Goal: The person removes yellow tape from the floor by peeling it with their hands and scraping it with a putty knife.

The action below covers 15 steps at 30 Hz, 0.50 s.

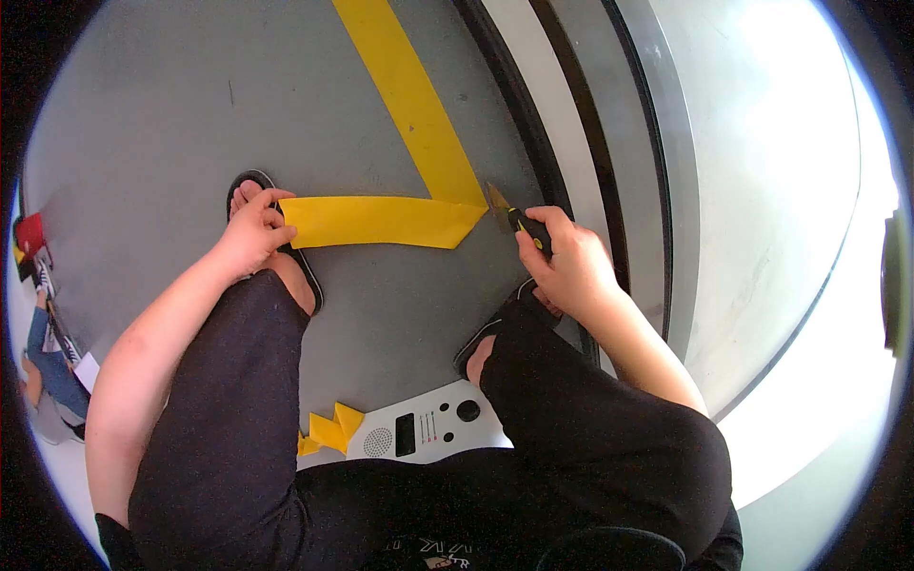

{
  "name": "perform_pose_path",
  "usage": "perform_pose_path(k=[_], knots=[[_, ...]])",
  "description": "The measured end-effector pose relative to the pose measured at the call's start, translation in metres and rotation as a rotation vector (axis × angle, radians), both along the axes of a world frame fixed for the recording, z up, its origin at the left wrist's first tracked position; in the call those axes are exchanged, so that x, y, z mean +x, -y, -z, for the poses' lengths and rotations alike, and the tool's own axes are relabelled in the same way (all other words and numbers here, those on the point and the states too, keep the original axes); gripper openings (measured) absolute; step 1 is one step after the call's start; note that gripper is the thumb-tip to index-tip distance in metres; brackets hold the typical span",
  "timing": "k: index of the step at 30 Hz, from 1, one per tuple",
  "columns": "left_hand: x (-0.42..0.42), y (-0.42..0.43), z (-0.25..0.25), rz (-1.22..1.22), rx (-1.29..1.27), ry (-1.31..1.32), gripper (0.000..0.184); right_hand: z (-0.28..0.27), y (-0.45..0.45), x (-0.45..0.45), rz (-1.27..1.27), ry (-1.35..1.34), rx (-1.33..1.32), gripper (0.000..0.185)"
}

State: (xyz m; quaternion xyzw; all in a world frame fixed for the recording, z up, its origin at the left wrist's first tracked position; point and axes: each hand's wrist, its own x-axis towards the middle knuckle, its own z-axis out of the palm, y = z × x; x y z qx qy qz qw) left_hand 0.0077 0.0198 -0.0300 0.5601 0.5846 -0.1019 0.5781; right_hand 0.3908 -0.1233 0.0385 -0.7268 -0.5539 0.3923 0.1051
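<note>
My left hand [255, 231] pinches the left end of a strip of yellow tape [371, 222], above my sandalled foot. The strip runs to the right, and its slanted right end meets the lower end of a yellow floor line [409, 105]. In my right hand [571, 252] is a utility knife [526, 231] with a black and yellow handle. Its blade points up and left, close beside the corner where strip and line meet. Whether the blade touches the tape I cannot tell.
A white panel [386, 428] with a speaker grille and knobs lies between my legs, with crumpled yellow tape pieces [335, 428] beside it. Curved black and white edging [543, 86] borders the grey floor on the right. Another person's leg [52, 366] shows at far left.
</note>
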Motion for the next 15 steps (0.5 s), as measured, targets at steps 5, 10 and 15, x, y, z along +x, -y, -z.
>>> perform_pose_path(k=[5,10,15], knots=[[-0.001,0.002,0.002,0.021,0.026,0.025,0.049,-0.003,0.002,-0.003,-0.123,0.104,0.098,0.030],[0.001,0.001,-0.002,0.020,0.018,0.012,0.050,-0.004,-0.002,-0.001,-0.055,0.045,0.101,0.031],[0.006,-0.001,-0.006,-0.011,-0.024,-0.012,0.050,0.009,0.006,-0.007,-0.101,0.021,0.054,0.030]])
